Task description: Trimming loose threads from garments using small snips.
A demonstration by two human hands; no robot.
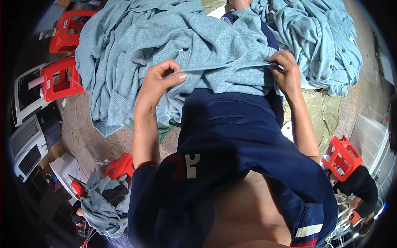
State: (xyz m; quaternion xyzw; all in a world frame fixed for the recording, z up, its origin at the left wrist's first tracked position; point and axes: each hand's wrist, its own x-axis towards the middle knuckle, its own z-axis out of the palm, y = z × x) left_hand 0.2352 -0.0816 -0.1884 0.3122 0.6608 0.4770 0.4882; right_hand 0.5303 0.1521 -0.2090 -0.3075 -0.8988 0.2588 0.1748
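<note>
Both hands pinch one light blue knit garment (215, 58) by its near hem, held taut across the lap. Left hand (159, 80) and right hand (287, 72) grip opposite ends; hem runs left-right, cloth heaped beyond.

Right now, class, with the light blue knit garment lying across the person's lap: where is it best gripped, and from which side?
Grip the light blue knit garment along its stretched near hem, from the person's own side; that edge runs taut between left hand and right hand, so it looks easy to pinch.
</note>
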